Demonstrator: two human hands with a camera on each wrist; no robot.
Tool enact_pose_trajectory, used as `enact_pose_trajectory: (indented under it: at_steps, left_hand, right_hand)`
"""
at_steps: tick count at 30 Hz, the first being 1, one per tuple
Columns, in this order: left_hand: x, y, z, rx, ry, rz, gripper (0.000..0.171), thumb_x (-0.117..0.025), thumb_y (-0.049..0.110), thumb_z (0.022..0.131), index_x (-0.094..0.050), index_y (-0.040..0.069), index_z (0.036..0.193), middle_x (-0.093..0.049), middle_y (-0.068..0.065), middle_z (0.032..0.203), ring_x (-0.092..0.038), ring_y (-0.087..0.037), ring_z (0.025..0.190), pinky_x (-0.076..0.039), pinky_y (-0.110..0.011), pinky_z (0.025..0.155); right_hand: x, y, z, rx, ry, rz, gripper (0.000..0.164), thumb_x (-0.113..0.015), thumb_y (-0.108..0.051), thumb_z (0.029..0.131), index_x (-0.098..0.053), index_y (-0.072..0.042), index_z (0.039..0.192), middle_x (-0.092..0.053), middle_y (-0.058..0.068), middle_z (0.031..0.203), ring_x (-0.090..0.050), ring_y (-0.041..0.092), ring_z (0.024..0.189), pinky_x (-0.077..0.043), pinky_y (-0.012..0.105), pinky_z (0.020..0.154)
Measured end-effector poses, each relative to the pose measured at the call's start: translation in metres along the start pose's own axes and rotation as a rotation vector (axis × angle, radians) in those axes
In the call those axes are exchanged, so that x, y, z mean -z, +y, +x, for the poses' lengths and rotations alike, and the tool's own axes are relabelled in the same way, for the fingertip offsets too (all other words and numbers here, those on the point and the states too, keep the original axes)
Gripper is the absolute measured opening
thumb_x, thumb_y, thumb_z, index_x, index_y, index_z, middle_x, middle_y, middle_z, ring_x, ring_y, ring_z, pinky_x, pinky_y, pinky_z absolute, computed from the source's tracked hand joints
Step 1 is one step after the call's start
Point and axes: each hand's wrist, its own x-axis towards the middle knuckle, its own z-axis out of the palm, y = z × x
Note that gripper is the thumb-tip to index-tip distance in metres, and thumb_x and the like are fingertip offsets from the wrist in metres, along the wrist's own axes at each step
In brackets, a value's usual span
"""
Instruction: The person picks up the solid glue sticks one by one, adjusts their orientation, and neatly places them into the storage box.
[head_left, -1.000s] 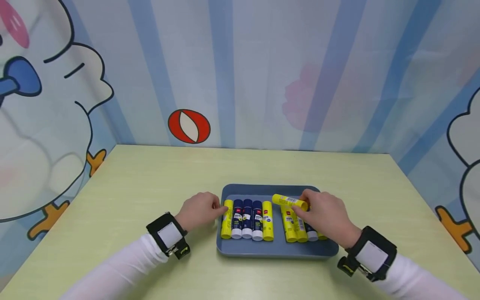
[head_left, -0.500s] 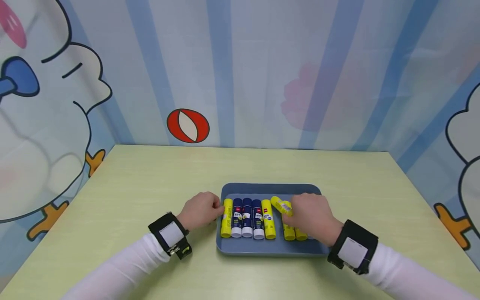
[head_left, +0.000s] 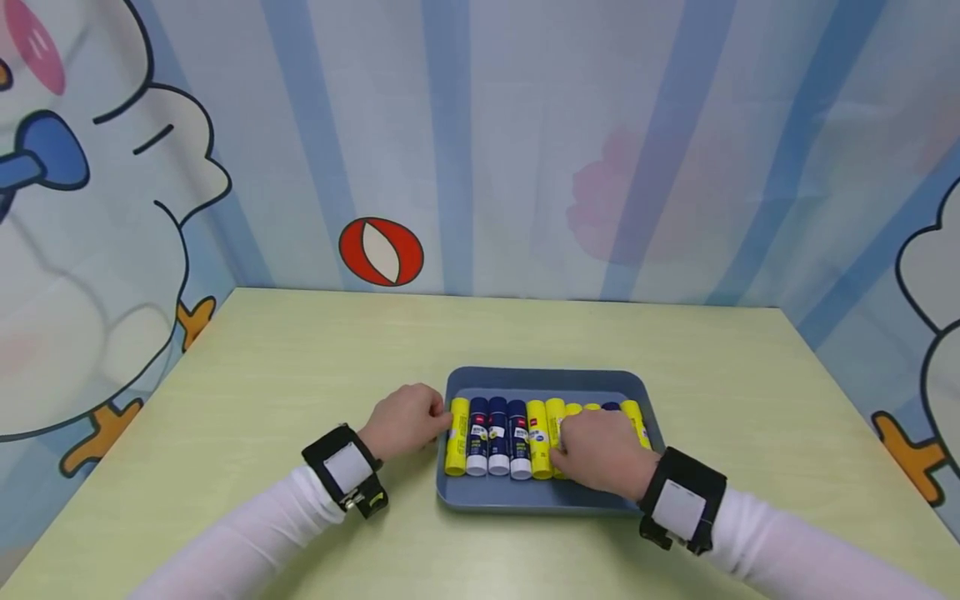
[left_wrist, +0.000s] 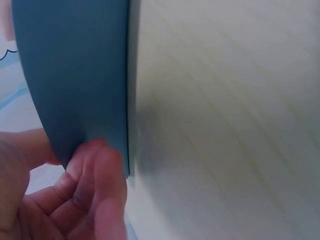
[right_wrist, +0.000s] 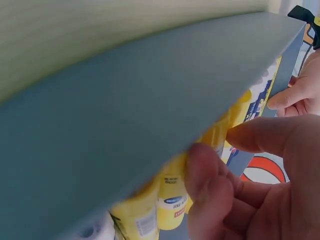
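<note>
A grey-blue tray [head_left: 543, 497] holds a side-by-side row of yellow and navy glue sticks. My left hand [head_left: 405, 421] grips the tray's left rim beside the outermost yellow glue stick [head_left: 457, 437]; in the left wrist view its curled fingers [left_wrist: 107, 170] press the tray wall [left_wrist: 75, 75]. My right hand [head_left: 606, 450] is low over the right half of the row. Between its thumb and fingers it pinches a yellow glue stick [head_left: 555, 414], which lies against another yellow glue stick [head_left: 537, 437]. The hand hides the lower parts of several sticks to its right.
Three navy glue sticks [head_left: 498, 437] with white ends lie in the left half of the row. At the tray's right end is a slanted yellow glue stick [head_left: 633, 417]. The pale table [head_left: 300, 350] meets a patterned cloth wall [head_left: 510, 167] behind.
My right hand has moved left and lowered the yellow glue stick, turning it from crosswise above the others to lengthwise in the row's gap. The left hand stays at the rim.
</note>
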Motion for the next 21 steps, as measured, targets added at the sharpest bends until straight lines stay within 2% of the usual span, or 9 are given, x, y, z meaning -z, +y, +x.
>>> enact_pose_trajectory:
  at_steps: [3,6,10,16,21]
  left_hand:
    - [0.0003,-0.0002,0.0002,0.003,0.0,0.0,0.032,-0.064,0.019,0.092,-0.057,0.011,0.061,-0.054,0.003,0.054,-0.049,-0.013,0.047,-0.032,-0.023,0.044]
    - [-0.0002,-0.0007,0.0006,0.012,-0.004,0.005,0.032,-0.064,0.019,0.092,-0.057,0.011,0.062,-0.055,0.002,0.055,-0.049,-0.013,0.048,-0.033,-0.023,0.045]
    - [-0.0009,-0.0009,0.0012,0.028,-0.009,0.012,0.032,-0.063,0.02,0.092,-0.057,0.011,0.063,-0.055,0.002,0.056,-0.049,-0.013,0.048,-0.033,-0.023,0.045]
    - [-0.0005,-0.0004,0.0008,0.033,-0.012,0.013,0.032,-0.063,0.021,0.093,-0.056,0.011,0.062,-0.054,0.002,0.055,-0.048,-0.013,0.048,-0.032,-0.023,0.045]
    - [0.0,0.0006,0.0015,0.026,-0.011,0.015,0.033,-0.063,0.02,0.092,-0.056,0.011,0.062,-0.054,0.002,0.055,-0.048,-0.012,0.048,-0.032,-0.022,0.045]
  right_hand:
    - [0.0,0.0011,0.0002,0.001,0.025,0.031,0.03,-0.066,-0.029,0.088,-0.061,-0.009,0.067,-0.047,-0.001,0.053,-0.046,0.016,0.053,-0.036,0.027,0.047]
    - [0.0,0.0015,0.0008,-0.009,0.058,0.056,0.022,-0.069,-0.029,0.088,-0.063,-0.007,0.084,-0.048,-0.001,0.056,-0.046,0.015,0.051,-0.036,0.026,0.046]
    - [-0.0008,0.0014,0.0017,-0.009,0.076,0.048,0.033,-0.072,-0.03,0.087,-0.06,-0.008,0.109,-0.048,0.0,0.059,-0.045,0.015,0.049,-0.035,0.026,0.045]
    - [-0.0003,0.0032,0.0043,0.009,0.077,0.056,0.038,-0.075,-0.03,0.086,-0.062,-0.007,0.113,-0.05,-0.001,0.061,-0.046,0.014,0.05,-0.035,0.026,0.044]
    - [0.0009,0.0064,0.0044,0.014,0.08,0.082,0.035,-0.074,-0.03,0.086,-0.066,-0.008,0.112,-0.049,-0.002,0.057,-0.044,0.014,0.048,-0.029,0.025,0.042]
